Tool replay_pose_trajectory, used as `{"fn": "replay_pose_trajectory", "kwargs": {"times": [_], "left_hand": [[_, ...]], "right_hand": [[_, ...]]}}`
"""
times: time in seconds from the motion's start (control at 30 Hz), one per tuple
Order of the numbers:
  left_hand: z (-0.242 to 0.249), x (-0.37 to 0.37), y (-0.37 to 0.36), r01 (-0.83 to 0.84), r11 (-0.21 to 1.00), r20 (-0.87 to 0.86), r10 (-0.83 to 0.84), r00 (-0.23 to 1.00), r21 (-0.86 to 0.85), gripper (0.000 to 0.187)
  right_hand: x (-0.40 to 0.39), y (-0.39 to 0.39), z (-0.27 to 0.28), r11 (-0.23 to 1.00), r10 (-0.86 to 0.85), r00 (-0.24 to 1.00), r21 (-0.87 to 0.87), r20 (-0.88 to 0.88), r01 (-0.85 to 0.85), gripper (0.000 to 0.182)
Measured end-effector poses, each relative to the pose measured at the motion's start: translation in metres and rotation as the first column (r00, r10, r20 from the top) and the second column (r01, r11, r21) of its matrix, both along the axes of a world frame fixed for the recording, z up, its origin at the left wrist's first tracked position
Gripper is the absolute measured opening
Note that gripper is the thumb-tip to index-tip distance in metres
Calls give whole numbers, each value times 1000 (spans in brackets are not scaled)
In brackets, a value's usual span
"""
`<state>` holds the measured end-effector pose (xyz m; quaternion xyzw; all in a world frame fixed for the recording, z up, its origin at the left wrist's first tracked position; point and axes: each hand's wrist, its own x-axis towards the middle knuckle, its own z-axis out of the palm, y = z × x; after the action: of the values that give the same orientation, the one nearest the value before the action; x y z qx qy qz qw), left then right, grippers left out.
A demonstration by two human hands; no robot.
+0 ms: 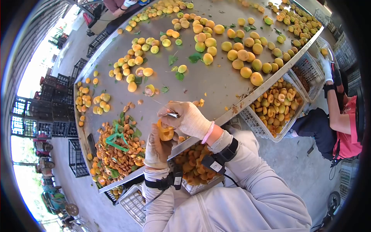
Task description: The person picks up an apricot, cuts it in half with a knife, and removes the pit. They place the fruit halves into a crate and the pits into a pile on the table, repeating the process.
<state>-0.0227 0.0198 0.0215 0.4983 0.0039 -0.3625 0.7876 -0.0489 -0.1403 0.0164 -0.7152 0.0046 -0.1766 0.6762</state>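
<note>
My left hand [156, 149], in a stained white glove, is closed around an opened apricot [165, 132] at the table's front edge. Above and to its right, my right hand [189, 119], gloved with a pink band at the wrist, grips a small metal tool [172, 115] close to the fruit. Below my hands, a crate holds halved apricots [197, 162]. Left of them on the metal table [185, 87] lies a heap of brown pits [119, 149] with leaves and a green strip [117, 139]. Whole apricots [208, 42] spread across the far side.
A white crate [253, 124] of halved apricots stands off the table's right edge. A co-worker's gloved hand [327, 69] is further right, and another person [116, 5] is at the upper left. Dark crates [58, 104] are stacked left.
</note>
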Motion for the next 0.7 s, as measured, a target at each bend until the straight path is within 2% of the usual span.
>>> {"fn": "replay_pose_trajectory", "kwargs": {"times": [0.03,0.13,0.17,0.2,0.23,0.33,0.37,0.47,0.53,0.6,0.63,0.7], "left_hand": [[-2,-3,1,1,1000,14,0,1000,-29,43],[-10,0,2,-62,997,-20,61,998,-41,46],[-10,-1,3,-57,997,-18,56,998,-44,48],[-10,-3,4,-53,998,-18,52,998,-46,50],[-11,-5,5,-49,998,-17,48,999,-48,52],[-17,-11,2,-3,999,-56,0,998,-48,55],[-20,-13,0,-3,999,-48,1,999,-42,55],[-26,-16,-7,10,999,-16,-10,1000,-33,55],[-24,-16,-11,29,999,13,-29,1000,-36,55],[-23,-15,-15,0,999,66,-3,998,55,54],[-23,-14,-17,-16,995,95,7,995,98,54],[-15,-13,-23,-15,985,110,-4,994,170,53]], "right_hand": [[-1,1,2,996,-26,1000,-82,-8,25,15],[1,4,4,973,-199,973,-93,115,210,18],[-1,-3,8,954,-200,979,237,44,184,17],[-5,-17,20,825,-176,984,542,-24,161,16],[-6,-26,29,601,-132,988,786,-80,144,15],[-4,-32,30,322,-324,935,946,142,-32,19],[-7,-32,32,291,-316,942,957,113,-17,21],[-8,-20,38,419,-355,930,905,94,68,21],[-6,-16,33,457,-348,927,889,140,37,23],[-7,-14,31,500,-335,927,866,168,24,23],[-10,-11,34,563,-340,931,821,131,90,27],[-9,-7,31,591,-357,920,801,159,92,26]]}}
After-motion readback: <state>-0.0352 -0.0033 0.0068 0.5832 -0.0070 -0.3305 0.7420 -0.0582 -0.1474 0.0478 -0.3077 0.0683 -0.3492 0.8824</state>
